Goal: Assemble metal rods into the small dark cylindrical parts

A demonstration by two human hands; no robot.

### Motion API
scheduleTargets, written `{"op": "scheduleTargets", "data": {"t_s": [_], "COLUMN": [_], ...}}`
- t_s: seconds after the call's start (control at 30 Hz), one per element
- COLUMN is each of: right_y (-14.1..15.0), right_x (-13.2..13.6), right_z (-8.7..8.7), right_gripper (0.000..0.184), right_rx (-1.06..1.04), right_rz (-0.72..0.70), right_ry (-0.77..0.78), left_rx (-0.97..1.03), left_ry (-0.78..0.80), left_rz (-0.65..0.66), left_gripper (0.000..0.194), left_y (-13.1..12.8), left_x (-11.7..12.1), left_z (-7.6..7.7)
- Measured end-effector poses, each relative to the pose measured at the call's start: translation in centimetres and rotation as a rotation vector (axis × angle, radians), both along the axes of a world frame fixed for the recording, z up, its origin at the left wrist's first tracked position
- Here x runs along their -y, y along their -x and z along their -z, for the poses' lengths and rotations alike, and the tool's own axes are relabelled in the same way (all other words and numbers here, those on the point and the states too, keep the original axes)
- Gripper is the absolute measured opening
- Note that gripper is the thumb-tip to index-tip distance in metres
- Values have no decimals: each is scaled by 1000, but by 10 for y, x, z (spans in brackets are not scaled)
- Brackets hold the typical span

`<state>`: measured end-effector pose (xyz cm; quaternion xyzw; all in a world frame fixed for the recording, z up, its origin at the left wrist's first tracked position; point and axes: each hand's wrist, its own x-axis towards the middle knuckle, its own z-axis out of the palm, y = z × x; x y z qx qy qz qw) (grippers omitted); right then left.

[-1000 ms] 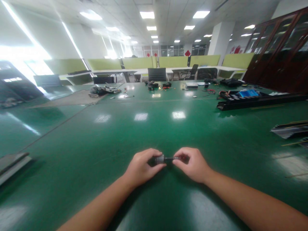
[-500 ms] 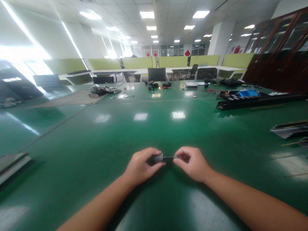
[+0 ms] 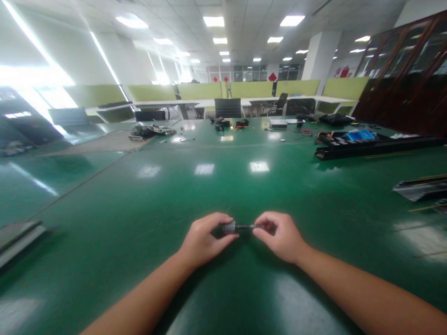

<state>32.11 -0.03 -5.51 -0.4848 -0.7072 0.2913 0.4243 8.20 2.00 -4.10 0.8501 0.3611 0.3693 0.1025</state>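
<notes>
Left hand (image 3: 203, 240): lower centre of the frame, reaching in from the bottom left; thumb and forefinger pinch a small grey cylinder (image 3: 229, 227) between them, thumb on the near side. Other fingers mostly hidden; their state cannot be told.
Right hand (image 3: 282, 237): just right of lower centre, forearm running to the bottom right corner; thumb and forefinger closed at the far end of a dark shaft (image 3: 244, 227), the hand bent into a loop. Grip beneath the fingertips too small to read.
Held piece: lower centre, between the two hands; cylinder at the left, thin shaft running right from it, lying nearly level across the view. Whether it touches the surface below cannot be told.
Table (image 3: 223, 195): green, glossy, ceiling lights mirrored in its top.
Right side: long black channel (image 3: 370, 148) with a blue item (image 3: 361, 135) beside it; metal profiles (image 3: 419, 188) at the right edge, lower down.
Left side: flat grey slab (image 3: 21, 237) at the left edge; cluttered parts (image 3: 150, 131) at upper left.
Far edge: white box (image 3: 278, 124) right of centre.
Beyond: black chair (image 3: 227, 108), yellow-green partitions (image 3: 251, 89); dark red cabinet (image 3: 408, 79) at upper right.
</notes>
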Motion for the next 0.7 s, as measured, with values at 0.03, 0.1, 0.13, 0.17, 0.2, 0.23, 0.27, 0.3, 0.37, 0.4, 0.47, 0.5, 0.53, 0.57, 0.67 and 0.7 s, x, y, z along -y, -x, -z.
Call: {"op": "scheduleTargets", "data": {"t_s": [0.03, 0.1, 0.13, 0.17, 0.2, 0.23, 0.27, 0.3, 0.37, 0.4, 0.47, 0.5, 0.53, 0.57, 0.67, 0.7], "right_y": [0, 0, 0, 0, 0, -1, -1, -1, -1, 0, 1, 1, 2, 2, 3, 4], "right_x": [0, 1, 1, 1, 1, 0, 0, -2, -4, -6, -8, -9, -9, -9, -9, -9], "right_z": [0, -1, -1, -1, -1, 0, 0, 2, 5, 7, 10, 11, 11, 12, 11, 11], "right_gripper": [7, 7, 7, 7, 8, 10, 12, 15, 22, 25, 28, 28, 27, 27, 25, 24], "right_rx": [-2, -6, -9, -14, -25, -48, -85, -138, -269, -334, -419, -435, -439, -436, -422, -421], "right_rz": [0, 7, 16, 27, 34, 32, 15, -14, -88, -117, -142, -143, -142, -140, -149, -157], "right_ry": [0, -3, -4, -4, 3, 22, 53, 93, 181, 216, 262, 275, 284, 288, 297, 302], "left_rx": [2, 6, 9, 13, 22, 37, 59, 88, 197, 286, 517, 632, 728, 791, 797, 743], "left_ry": [2, 15, 27, 44, 65, 90, 115, 144, 226, 284, 425, 493, 548, 592, 689, 715], "left_rz": [2, 11, 14, 13, 6, -12, -47, -99, -223, -278, -344, -358, -368, -379, -415, -444], "left_gripper": [25, 25, 25, 26, 26, 27, 28, 30, 36, 41, 53, 58, 60, 62, 64, 68], "left_y": [0, 2, 3, 4, 6, 7, 8, 9, 11, 11, 13, 15, 18, 23, 47, 58], "left_x": [-1, -3, -5, -6, -8, -10, -11, -13, -17, -19, -23, -24, -25, -25, -16, -11], "left_z": [0, 2, 2, 2, 2, 1, 0, -1, -4, -6, -9, -11, -14, -17, -27, -31]}}
